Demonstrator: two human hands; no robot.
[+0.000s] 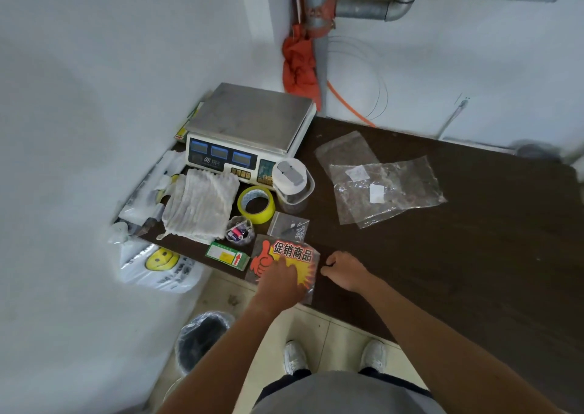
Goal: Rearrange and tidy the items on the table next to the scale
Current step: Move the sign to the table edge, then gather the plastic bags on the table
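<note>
Fingers of my left hand (278, 276) are pressing flat on the red-and-yellow promo sign (292, 252), which is lying at the tabletop's (442, 255) near edge, in front of the scale (249, 123) and just beside the green box (226, 256). My right hand (344, 271) is resting curled at the sign's right edge; I cannot tell whether it is pinching it.

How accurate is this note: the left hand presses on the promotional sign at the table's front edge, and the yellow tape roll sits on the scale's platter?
One point is wrong. In the head view the yellow tape roll lies on the table in front of the scale, not on its platter. The left hand does press on the promotional sign.
</note>
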